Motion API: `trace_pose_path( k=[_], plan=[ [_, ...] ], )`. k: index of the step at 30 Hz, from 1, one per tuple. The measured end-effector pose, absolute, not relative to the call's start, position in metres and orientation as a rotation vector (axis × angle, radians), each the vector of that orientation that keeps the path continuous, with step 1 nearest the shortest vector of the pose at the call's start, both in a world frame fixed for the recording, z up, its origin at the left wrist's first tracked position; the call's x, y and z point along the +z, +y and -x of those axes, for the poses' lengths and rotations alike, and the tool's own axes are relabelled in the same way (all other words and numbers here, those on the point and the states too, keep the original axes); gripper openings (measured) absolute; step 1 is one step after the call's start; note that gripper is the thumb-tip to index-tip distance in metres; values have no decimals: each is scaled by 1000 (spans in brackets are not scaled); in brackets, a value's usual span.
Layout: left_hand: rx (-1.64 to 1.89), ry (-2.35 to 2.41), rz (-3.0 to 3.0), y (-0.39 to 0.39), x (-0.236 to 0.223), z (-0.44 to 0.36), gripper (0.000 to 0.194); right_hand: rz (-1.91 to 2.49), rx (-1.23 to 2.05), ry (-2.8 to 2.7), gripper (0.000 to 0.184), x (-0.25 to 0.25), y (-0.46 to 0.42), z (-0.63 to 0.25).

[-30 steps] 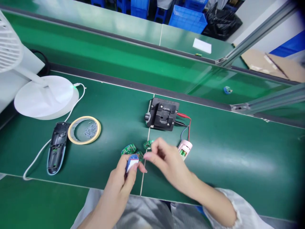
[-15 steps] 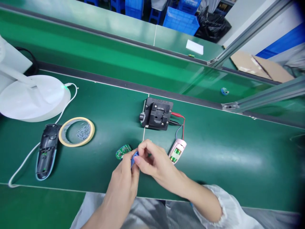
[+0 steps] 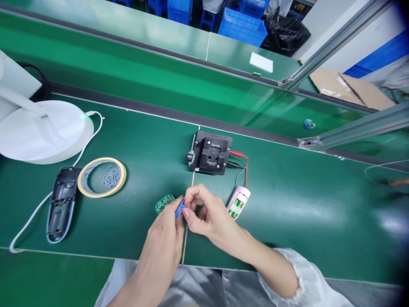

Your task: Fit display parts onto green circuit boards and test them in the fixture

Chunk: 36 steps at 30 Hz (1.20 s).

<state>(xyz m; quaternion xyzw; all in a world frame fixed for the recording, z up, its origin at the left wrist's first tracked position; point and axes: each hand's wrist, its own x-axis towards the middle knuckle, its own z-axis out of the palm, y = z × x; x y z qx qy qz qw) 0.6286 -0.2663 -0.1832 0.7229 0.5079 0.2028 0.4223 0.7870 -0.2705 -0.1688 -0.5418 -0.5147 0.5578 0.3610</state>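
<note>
Between my hands is a small blue piece (image 3: 180, 209), mostly covered by fingers, so its kind is unclear. My left hand (image 3: 166, 232) is closed around it from the left. My right hand (image 3: 204, 213) has thumb and forefinger pinched at the piece's upper right end. A green circuit board (image 3: 164, 203) lies on the bench just beyond my left fingers. To the right of my right hand lies a pink battery holder (image 3: 239, 202) with green cells, wired by red and black leads to a black fixture (image 3: 212, 152) farther back.
At left are a roll of tape (image 3: 122, 183) with many small screws (image 3: 111, 177) inside, an opened dark casing (image 3: 63, 204) and a white lamp base (image 3: 47, 132). Along the back runs a ledge (image 3: 153, 111). Part of another person's hand (image 3: 399, 182) shows at the right edge.
My hands stay together on the blue piece, with the right fingers slightly shifted. Another person's hand and a thin cord have come into view at the far right.
</note>
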Motion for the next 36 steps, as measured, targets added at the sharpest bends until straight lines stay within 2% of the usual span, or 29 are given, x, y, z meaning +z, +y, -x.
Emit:
trace_pose_path(
  k=[8, 14, 19, 22, 25, 27, 31, 36],
  plan=[
    [539, 1290, -1875, -265, -184, -630, 29, 1345, 1511, -1229, 13, -168, -270, -786],
    [542, 1277, -1871, -265, -184, -631, 29, 1351, 1674, -1061, 29, -171, -271, -788],
    [545, 1392, -1601, -266, -173, -633, 26, 1304, 1641, -1090, 24, -170, -270, -792],
    [541, 1438, -1399, -265, -163, -636, 23, 1399, 1368, -1331, 19, -168, -271, -793],
    [546, 1351, -1101, -262, -155, -639, 26, 1395, 778, -1634, 11, -167, -272, -794],
    [579, 1244, -872, -258, -152, -639, 29, 1321, 500, -1675, 8, -166, -273, -795],
    [577, 1059, -629, -253, -148, -636, 30, 1314, 334, -1599, 13, -168, -275, -794],
    [540, 1010, -592, -254, -145, -636, 29, 1319, 344, -1550, 8, -174, -275, -792]
  ],
)
